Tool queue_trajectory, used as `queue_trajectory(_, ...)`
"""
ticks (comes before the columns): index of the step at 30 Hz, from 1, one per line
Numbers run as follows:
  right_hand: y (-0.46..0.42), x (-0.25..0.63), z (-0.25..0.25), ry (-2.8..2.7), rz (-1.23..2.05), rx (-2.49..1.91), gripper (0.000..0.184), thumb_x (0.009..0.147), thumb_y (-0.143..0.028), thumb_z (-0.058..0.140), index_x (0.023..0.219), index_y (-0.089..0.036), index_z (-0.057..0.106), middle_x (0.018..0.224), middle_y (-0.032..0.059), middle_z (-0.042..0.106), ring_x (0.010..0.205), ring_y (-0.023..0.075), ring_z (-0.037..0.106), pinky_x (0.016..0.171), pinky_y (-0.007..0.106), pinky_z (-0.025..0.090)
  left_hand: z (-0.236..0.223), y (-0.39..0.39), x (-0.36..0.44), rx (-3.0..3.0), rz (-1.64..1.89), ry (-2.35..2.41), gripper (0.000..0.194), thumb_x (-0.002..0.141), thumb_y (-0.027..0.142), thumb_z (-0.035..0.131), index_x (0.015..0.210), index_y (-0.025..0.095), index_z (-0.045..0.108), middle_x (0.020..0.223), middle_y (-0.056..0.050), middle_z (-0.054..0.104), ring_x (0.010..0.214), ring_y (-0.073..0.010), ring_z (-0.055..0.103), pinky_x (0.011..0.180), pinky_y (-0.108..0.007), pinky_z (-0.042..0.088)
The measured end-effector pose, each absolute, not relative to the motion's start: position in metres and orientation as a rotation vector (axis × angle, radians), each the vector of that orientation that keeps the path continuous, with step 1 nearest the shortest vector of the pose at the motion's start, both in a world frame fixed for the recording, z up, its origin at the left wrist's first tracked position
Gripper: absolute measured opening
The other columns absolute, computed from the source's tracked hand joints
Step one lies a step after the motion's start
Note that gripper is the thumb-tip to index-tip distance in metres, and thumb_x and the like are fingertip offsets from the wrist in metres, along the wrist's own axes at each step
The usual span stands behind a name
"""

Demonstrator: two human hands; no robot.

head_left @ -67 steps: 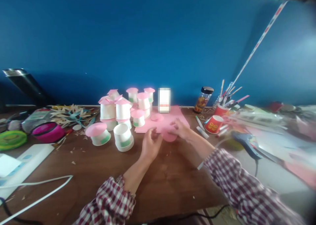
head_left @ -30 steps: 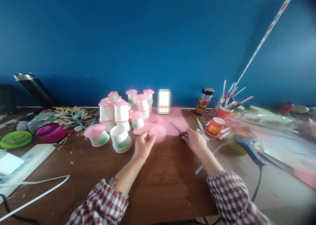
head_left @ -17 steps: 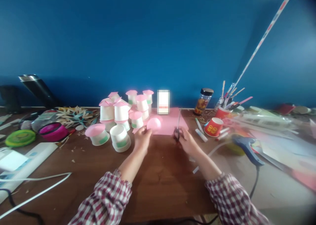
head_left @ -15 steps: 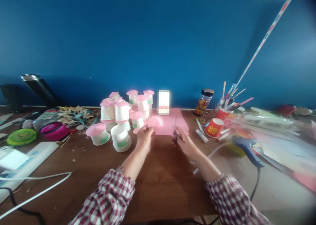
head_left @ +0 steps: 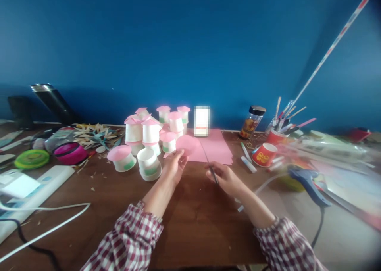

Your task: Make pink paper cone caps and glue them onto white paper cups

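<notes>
My left hand (head_left: pixel 175 166) pinches the lower edge of a round pink paper disc (head_left: pixel 188 145), its thumb on top. In my right hand (head_left: pixel 226 177) is a pair of scissors (head_left: pixel 212 171), closed by the look of it, with the thin blades pointing away and slightly left. Behind both lie sheets of pink paper (head_left: pixel 218 146). To the left stand several white paper cups topped with pink paper roofs (head_left: pixel 133 130). Nearest my left forearm, a white cup stack (head_left: pixel 149 166) has no roof and its open top shows.
A blue hot glue gun (head_left: pixel 309 183) lies at the right. Near it are a red paper cup (head_left: pixel 264 155), markers (head_left: pixel 248 164) and a jar (head_left: pixel 251 122). Leftward sit a magenta round container (head_left: pixel 70 154), a power strip (head_left: pixel 56 177) and cables.
The scissors have swung from upright to slanting left, in my right hand. My left hand has tilted the disc, which now shows wider. The view has shifted slightly.
</notes>
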State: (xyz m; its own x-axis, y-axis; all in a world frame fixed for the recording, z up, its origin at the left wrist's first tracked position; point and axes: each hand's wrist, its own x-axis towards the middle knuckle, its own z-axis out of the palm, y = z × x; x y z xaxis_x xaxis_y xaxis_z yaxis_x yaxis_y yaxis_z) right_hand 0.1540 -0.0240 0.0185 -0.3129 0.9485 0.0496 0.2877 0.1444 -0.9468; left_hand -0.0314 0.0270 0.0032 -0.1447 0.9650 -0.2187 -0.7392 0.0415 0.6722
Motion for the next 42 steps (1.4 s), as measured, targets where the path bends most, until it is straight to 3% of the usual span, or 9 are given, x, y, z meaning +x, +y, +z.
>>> queue_trajectory(42,-0.025,0.147,0.014,-1.798,1.31,-1.19,0.038,0.079,-0.045,0.058,0.096,-0.012,0.06,0.056,-0.0037,0.05,0.053,0.0095,0.046,0.053,0.022,0.038,0.0,0.015,-0.019,0.404,1.409,0.858,0.012,0.064,0.014,0.073,0.072,0.009,0.065,0.07,-0.002,0.061,0.06,-0.0061,0.056,0.055,-0.016,0.049)
